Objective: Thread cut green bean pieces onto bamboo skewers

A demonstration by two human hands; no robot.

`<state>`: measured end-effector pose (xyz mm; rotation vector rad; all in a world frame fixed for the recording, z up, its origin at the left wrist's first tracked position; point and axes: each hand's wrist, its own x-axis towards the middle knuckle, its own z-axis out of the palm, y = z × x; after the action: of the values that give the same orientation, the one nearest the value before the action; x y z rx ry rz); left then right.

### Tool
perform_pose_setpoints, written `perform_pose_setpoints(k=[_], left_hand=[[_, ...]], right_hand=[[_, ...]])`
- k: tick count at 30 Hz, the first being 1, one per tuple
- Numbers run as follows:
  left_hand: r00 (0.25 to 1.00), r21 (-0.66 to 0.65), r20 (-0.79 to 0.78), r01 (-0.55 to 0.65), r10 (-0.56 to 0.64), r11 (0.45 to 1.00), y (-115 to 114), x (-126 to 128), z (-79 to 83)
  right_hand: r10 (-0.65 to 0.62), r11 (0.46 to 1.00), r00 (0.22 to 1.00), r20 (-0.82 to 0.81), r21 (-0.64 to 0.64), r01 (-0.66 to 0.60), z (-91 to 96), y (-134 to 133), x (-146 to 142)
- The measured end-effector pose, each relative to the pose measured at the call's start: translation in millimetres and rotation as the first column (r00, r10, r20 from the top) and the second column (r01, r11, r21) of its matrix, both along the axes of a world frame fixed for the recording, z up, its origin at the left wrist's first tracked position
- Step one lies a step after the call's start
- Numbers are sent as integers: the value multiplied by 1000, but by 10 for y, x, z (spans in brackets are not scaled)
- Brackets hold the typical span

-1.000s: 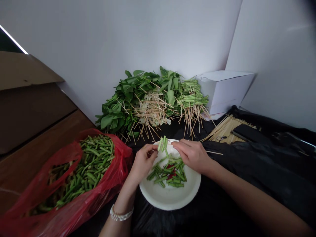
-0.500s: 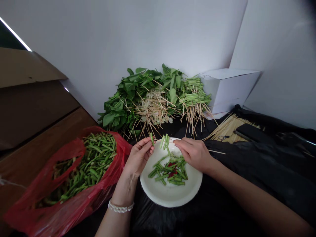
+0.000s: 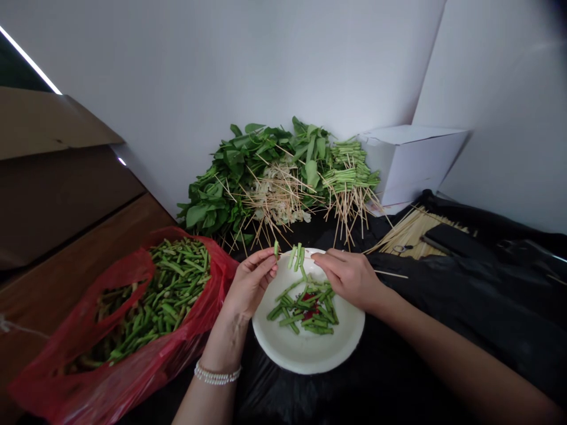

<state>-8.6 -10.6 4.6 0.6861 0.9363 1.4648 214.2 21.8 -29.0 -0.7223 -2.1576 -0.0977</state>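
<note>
My left hand (image 3: pixel 250 283) pinches a short cut green bean (image 3: pixel 276 249) upright between its fingertips, just above the rim of a white plate (image 3: pixel 305 351). My right hand (image 3: pixel 348 277) grips a thin bamboo skewer (image 3: pixel 390 274) that runs across the plate's far side. Several bean pieces (image 3: pixel 296 257) sit threaded on the skewer beyond my right fingers. More cut beans (image 3: pixel 303 313) and a little red material lie in the middle of the plate. The skewer's middle is hidden under my right hand.
To the left, a red plastic bag (image 3: pixel 128 366) holds many cut beans. Leafy greens and bean bundles on skewers (image 3: pixel 274 195) lean against the white wall. Behind the black plastic sheet (image 3: pixel 465 313) are a white box (image 3: pixel 411 165) and loose skewers (image 3: pixel 411 233).
My left hand has risen slightly, bringing the bean closer to the skewer's tip. The plate and the view have shifted a little, and my right hand stays in nearly the same place.
</note>
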Motion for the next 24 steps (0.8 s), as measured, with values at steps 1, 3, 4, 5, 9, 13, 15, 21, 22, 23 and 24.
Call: perform_pose_setpoints(k=[1,3,4,5,9,13,15,21,22,23,24], left_hand=[[1000,0,-1,-4,4,1000,3,-2,-8],[1000,-2,-3,-13,13,1000,5,-4,-24],[1000,-5,-4,-17,17,1000,4,-3,-30],[1000,-9,-4,-19,19,1000,2,0,-33],[1000,-39,-8,-4,4,999,-12,18,-24],[1000,-66,-21,17,-18,998,-20,25,-15],[999,-83,-29,29,-31,996,-22,24,-21],[995,-115,-72,62,-71,991,-32,42,-57],[993,-116,-87,66,-77,991,-33,49,-62],[992,-113,-103,67,-79,991,-35,58,-67],[990,-104,-119,65,-77,992,-38,68,-71]], right_hand=[[6,1000,1000,1,-1,-6,-2,1,1],[24,1000,1000,2,-1,-24,-7,2,2],[32,1000,1000,1,-1,-32,-8,3,3],[38,999,999,0,0,-38,-8,3,3],[45,999,999,-3,5,-45,-3,-1,0],[51,999,999,10,2,-51,6,-6,-2],[55,999,998,19,0,-55,8,-5,-2],[71,997,996,52,-4,-71,8,-2,-7],[74,997,996,58,-5,-74,11,-4,-9],[75,997,995,62,-5,-74,14,-7,-11],[71,997,996,62,-5,-71,18,-11,-13]])
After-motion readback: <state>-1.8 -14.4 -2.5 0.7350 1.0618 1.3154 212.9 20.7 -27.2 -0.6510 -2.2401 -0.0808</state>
